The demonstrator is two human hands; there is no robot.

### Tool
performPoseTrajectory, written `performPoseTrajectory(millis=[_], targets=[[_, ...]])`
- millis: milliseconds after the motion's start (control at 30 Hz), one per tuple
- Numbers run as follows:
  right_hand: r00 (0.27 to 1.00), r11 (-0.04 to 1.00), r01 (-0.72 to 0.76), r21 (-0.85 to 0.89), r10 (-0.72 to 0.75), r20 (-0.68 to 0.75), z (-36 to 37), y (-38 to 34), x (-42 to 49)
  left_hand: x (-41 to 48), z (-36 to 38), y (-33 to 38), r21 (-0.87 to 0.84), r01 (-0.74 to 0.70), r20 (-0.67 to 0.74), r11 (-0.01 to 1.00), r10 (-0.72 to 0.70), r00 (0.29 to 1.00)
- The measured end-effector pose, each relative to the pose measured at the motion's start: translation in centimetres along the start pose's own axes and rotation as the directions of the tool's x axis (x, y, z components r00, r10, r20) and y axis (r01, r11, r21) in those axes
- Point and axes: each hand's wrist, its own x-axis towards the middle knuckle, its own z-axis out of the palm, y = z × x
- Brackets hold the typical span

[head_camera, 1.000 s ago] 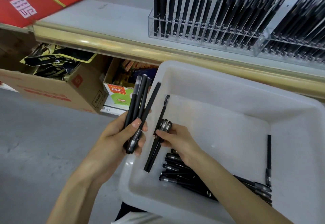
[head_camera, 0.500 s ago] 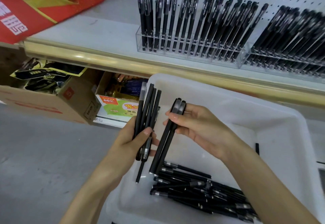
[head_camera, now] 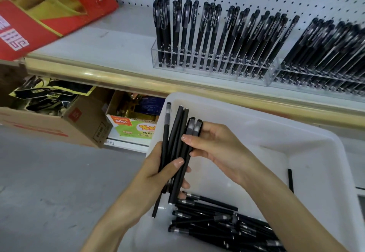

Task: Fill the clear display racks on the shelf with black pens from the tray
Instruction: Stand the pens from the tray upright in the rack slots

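Note:
My left hand [head_camera: 158,172] grips a bundle of several black pens [head_camera: 174,139], held upright over the left end of the white tray [head_camera: 256,125]. My right hand [head_camera: 213,145] pinches two more black pens [head_camera: 194,129] and holds them against that bundle. Many loose black pens [head_camera: 215,224] lie on the tray's floor in front. On the white shelf [head_camera: 110,46] stands a clear display rack [head_camera: 209,62] full of upright black pens, and a second clear rack [head_camera: 325,73] to its right is packed too.
A red and yellow bag [head_camera: 49,10] lies on the shelf at the left. A gold rail [head_camera: 122,77] edges the shelf. Below it sit an open cardboard box [head_camera: 65,121] and a green and orange packet box [head_camera: 134,127] on the grey floor.
My right hand lifted two pens out of the tray and carried them left until they met the bundle in my left hand. The view tilted up toward the shelf.

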Motion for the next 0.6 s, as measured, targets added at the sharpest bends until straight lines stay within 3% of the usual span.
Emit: performPoseTrajectory(millis=[333, 600], targets=[[0.993, 0.992, 0.074, -0.105, -0.083, -0.081, 1.0, -0.4, 1.1, 1.5, -1.5, 1.3, 0.043, 0.053, 0.015, 0.998, -0.054, 0.998], [0.990, 0.988, 0.128, -0.084, -0.133, -0.049, 0.4, -3.9, 2.8, 2.9, -1.8, 3.9, -0.024, -0.068, -0.011, 0.997, 0.067, 0.998]])
